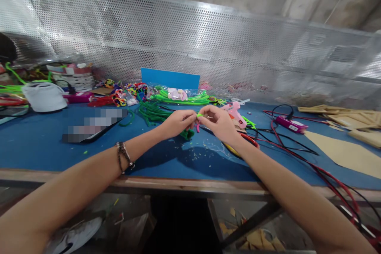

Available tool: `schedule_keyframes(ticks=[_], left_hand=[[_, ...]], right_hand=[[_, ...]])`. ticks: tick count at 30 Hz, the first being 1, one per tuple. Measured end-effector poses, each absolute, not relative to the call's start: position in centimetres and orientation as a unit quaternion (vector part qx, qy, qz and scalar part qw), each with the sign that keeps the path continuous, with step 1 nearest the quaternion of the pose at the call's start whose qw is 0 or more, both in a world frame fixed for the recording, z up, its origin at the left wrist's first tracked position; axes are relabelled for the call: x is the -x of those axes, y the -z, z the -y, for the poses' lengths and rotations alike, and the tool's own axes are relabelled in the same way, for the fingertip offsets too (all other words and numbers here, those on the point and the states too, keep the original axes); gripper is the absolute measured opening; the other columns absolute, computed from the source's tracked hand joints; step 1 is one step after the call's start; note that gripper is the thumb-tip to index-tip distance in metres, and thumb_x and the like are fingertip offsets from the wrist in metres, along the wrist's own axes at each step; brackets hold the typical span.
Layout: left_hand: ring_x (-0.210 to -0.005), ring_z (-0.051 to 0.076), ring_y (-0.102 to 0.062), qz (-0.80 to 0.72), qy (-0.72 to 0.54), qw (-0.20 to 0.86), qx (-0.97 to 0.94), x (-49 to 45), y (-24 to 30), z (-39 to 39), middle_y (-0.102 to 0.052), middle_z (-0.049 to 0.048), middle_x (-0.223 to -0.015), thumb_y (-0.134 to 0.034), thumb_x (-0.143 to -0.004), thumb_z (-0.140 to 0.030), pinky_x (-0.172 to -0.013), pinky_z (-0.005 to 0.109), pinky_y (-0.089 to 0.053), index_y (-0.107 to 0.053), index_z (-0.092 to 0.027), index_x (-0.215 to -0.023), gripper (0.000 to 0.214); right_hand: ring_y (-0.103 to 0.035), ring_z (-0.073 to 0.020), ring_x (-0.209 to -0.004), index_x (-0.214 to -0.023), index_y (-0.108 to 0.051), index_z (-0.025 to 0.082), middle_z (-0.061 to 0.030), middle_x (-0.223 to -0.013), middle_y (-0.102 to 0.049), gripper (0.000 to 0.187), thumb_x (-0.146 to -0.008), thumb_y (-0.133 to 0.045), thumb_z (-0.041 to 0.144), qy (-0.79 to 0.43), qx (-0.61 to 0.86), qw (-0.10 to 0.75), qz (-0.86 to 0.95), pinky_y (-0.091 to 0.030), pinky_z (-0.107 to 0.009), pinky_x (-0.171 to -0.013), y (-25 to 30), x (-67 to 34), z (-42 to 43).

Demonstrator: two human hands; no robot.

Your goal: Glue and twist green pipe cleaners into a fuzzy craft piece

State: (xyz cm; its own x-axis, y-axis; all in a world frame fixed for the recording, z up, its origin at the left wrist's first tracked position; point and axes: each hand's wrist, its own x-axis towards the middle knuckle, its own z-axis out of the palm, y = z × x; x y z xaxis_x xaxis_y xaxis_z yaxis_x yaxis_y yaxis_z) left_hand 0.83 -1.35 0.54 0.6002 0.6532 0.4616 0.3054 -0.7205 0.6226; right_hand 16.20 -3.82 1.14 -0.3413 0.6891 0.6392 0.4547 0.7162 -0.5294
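Over the middle of the blue table, my left hand (177, 123) and my right hand (218, 124) meet with fingertips pinched. Between them is a short light green pipe cleaner (199, 115), mostly covered by the fingers; its exact shape is too small to tell. Just below the hands lies a dark green fuzzy piece (187, 134). Behind my left hand a bundle of dark green pipe cleaners (150, 112) is spread out. A pink hot glue gun (237, 116) rests beyond my right hand.
Bagged bright green pipe cleaners (193, 98) lie before a blue board (169, 78). A blurred-out flat device (95, 126) and white cap (44, 96) sit left. Cables (293, 147), a purple power strip (291, 124) and tan sheets (348, 152) lie right. Perforated metal screen (166, 35) stands behind.
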Motion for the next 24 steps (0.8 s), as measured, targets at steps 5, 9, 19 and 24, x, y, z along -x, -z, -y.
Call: schedule_keyframes(ticks=[5, 9, 19, 24], left_hand=[[-0.040, 0.005, -0.036, -0.300, -0.363, 0.340, -0.814, -0.96, -0.54, 1.31, -0.042, -0.0053, -0.044, -0.038, -0.078, -0.025, -0.041, 0.016, -0.028, -0.046, -0.014, -0.055, 0.027], [-0.042, 0.004, -0.037, -0.327, -0.380, 0.338, -0.796, -0.90, -0.50, 1.24, -0.047, -0.0035, -0.047, -0.043, -0.076, -0.026, -0.041, 0.015, -0.028, -0.050, -0.013, -0.054, 0.027], [-0.051, 0.007, -0.049, -0.361, -0.337, 0.367, -0.788, -1.38, -0.45, 1.60, -0.061, 0.0002, -0.058, -0.045, -0.070, -0.013, -0.050, 0.017, -0.036, -0.055, -0.012, -0.057, 0.016], [-0.053, 0.008, -0.051, -0.377, -0.348, 0.332, -0.791, -1.04, -0.52, 1.07, -0.061, 0.0009, -0.060, -0.045, -0.071, -0.019, -0.050, 0.018, -0.036, -0.057, -0.012, -0.067, 0.015]], right_hand=[[-0.046, -0.0076, -0.053, -0.069, -0.050, 0.016, 0.0023, -0.060, -0.051, 0.009, -0.072, -0.053, 0.025, -0.177, 0.364, 0.484, 0.776, -0.038, -0.021, -0.050, -1.12, -16.15, 3.71], [-0.044, -0.0078, -0.054, -0.064, -0.050, 0.016, 0.0017, -0.060, -0.051, 0.014, -0.075, -0.051, 0.023, -0.065, 0.367, 0.439, 0.817, -0.035, -0.021, -0.050, -1.10, -16.54, 3.54], [-0.049, -0.0153, -0.063, -0.073, -0.052, 0.014, -0.0079, -0.073, -0.056, 0.017, -0.078, -0.038, 0.006, 0.290, 0.380, 0.108, 0.872, -0.028, -0.026, -0.050, -1.19, -16.61, 3.81], [-0.049, -0.0160, -0.066, -0.079, -0.053, 0.014, -0.0085, -0.077, -0.056, 0.019, -0.080, -0.035, 0.006, 0.322, 0.378, 0.097, 0.863, -0.028, -0.025, -0.051, -1.17, -16.68, 3.79]])
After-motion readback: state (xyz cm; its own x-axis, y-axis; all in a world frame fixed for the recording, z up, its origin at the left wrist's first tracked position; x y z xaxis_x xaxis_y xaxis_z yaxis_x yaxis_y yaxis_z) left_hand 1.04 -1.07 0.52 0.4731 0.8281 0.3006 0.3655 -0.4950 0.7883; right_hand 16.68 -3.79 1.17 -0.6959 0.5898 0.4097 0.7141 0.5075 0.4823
